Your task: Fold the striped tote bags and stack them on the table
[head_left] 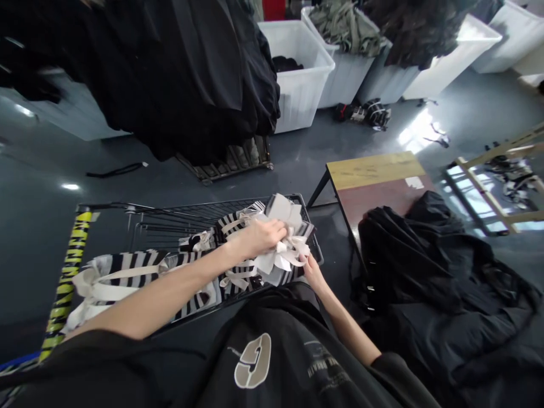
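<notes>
A black wire cart [170, 211] holds several striped black-and-white fabric bundles [134, 271] tied with cream strips. At its right end lies a bundle with white-grey pieces and a cream tie [291, 249]. My left hand [268, 233] is on top of this bundle, its fingers curled round part of the pale material. On the bundle's right side, my right hand [312, 271] has its fingers closed at the cream tie. The undersides of both hands are hidden.
A table [369, 173] with black garments [450, 272] stands at the right. White bins [297, 85] line the back. A large pile of black clothing [204, 73] is beyond the cart. Yellow-black tape [70, 272] wraps the cart's left bar.
</notes>
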A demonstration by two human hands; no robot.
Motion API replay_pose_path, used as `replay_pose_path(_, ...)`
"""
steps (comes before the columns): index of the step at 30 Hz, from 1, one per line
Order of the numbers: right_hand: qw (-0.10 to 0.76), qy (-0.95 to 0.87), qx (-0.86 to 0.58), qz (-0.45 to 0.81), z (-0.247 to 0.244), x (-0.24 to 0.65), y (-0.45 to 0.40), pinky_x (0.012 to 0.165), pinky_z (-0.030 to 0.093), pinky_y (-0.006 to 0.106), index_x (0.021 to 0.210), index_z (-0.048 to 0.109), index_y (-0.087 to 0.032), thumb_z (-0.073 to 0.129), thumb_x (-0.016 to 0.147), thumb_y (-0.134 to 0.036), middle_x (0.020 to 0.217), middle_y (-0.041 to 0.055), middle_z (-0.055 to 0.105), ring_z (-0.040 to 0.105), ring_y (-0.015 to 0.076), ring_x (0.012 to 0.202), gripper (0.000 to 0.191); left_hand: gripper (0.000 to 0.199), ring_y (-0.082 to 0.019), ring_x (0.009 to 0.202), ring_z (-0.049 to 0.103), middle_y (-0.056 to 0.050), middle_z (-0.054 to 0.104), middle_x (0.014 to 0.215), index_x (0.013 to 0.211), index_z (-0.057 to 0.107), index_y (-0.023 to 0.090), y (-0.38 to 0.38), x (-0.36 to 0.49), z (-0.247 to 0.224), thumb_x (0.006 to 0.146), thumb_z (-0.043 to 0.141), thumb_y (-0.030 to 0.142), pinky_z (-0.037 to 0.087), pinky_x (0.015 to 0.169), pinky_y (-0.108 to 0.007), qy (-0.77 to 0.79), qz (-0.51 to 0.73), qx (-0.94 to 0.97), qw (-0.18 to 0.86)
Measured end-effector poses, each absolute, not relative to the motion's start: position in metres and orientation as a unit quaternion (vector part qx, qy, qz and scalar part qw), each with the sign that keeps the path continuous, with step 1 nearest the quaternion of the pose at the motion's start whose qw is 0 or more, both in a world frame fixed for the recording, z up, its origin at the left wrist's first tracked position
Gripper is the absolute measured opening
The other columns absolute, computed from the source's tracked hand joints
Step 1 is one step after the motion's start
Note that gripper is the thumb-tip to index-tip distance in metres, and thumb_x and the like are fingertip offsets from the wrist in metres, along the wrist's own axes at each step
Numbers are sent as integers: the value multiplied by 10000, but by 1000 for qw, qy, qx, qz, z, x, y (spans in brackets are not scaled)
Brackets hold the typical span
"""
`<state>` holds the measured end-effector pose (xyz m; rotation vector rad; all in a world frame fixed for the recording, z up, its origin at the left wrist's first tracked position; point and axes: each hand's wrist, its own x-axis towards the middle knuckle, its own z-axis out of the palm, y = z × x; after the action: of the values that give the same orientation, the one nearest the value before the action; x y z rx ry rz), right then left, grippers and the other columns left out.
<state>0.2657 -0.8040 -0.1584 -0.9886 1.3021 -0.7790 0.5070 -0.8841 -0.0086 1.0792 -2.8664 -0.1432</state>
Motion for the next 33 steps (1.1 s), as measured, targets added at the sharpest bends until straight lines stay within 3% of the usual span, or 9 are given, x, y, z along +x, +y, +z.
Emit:
replay_pose_path(2, 619, 580, -405, -341, -160, 259, -802, 1213, 359, 478, 1268, 691, -246, 582, 895, -636, 1400, 68, 663, 553, 301, 1358, 551, 133, -217, 856, 643, -100, 663, 923, 947, 641, 132, -892, 490, -34, 982, 514, 114, 442, 556, -294, -941, -52, 330, 51)
replay_pose_path(5, 637, 601, -366, -317, -171, 255, -791, 1173, 394, 482, 1241, 695, -247, 652, 826, -613, 1337, 65, 696, 577, 314, 1316, 555, 160, -214, 880, 631, -95, 670, 930, 935, 647, 140, -899, 481, -66, 997, 501, 117, 427, 558, -297, -952, -54, 291, 76)
replay_pose_path(9, 681, 628, -259, -274, -195, 270, -775, 914, 549, 424, 1047, 692, -242, 624, 759, -606, 1121, 78, 754, 678, 301, 1080, 469, 217, -195, 884, 614, -86, 682, 929, 899, 653, 154, -897, 485, -100, 1016, 478, 99, 430, 606, -289, -963, -70, 233, 116)
replay_pose_path(15, 710, 627, -250, -199, -212, 285, -786, 703, 548, 347, 732, 532, -251, 613, 696, -494, 663, 15, 645, 632, 209, 688, 259, 169, -226, 934, 641, -113, 721, 965, 961, 713, 147, -888, 465, -142, 983, 546, 135, 470, 754, -344, -929, -139, 336, 69)
replay_pose_path(19, 714, 621, -270, -177, -206, 276, -801, 719, 575, 388, 757, 528, -253, 579, 684, -476, 720, 37, 667, 668, 233, 719, 241, 176, -278, 1008, 658, -146, 742, 1045, 1000, 733, 127, -884, 444, -146, 898, 589, 121, 488, 861, -409, -882, -221, 413, 59)
replay_pose_path(23, 685, 641, -293, -188, -194, 258, -801, 736, 589, 407, 788, 534, -259, 583, 696, -490, 749, 36, 659, 685, 253, 758, 253, 348, -251, 1144, 655, -115, 729, 1202, 1161, 708, 178, -872, 467, -135, 873, 542, 77, 498, 1015, -413, -777, -317, 494, 229)
replay_pose_path(27, 576, 705, -311, -271, -181, 239, -801, 930, 580, 445, 1059, 630, -243, 622, 707, -467, 1139, 93, 702, 688, 278, 1072, 417, 368, -255, 1250, 608, -145, 663, 1289, 1304, 605, 182, -877, 528, -143, 949, 507, 169, 485, 1078, -425, -449, -318, 778, 304)
replay_pose_path(30, 513, 721, -346, -312, -168, 233, -813, 1027, 542, 472, 1155, 645, -232, 604, 734, -435, 1283, 108, 670, 634, 296, 1226, 469, 641, -313, 1307, 576, -231, 603, 1362, 1443, 444, 84, -902, 552, -167, 878, 681, 273, 481, 1071, -408, -286, -342, 864, 233)
replay_pose_path(33, 501, 704, -389, -319, -154, 237, -831, 1025, 539, 463, 1144, 658, -217, 596, 757, -415, 1247, 107, 689, 650, 296, 1193, 440, 953, -402, 1330, 557, -353, 523, 1411, 1522, 264, -24, -927, 541, -190, 805, 776, 341, 484, 1053, -442, -230, -361, 881, 202)
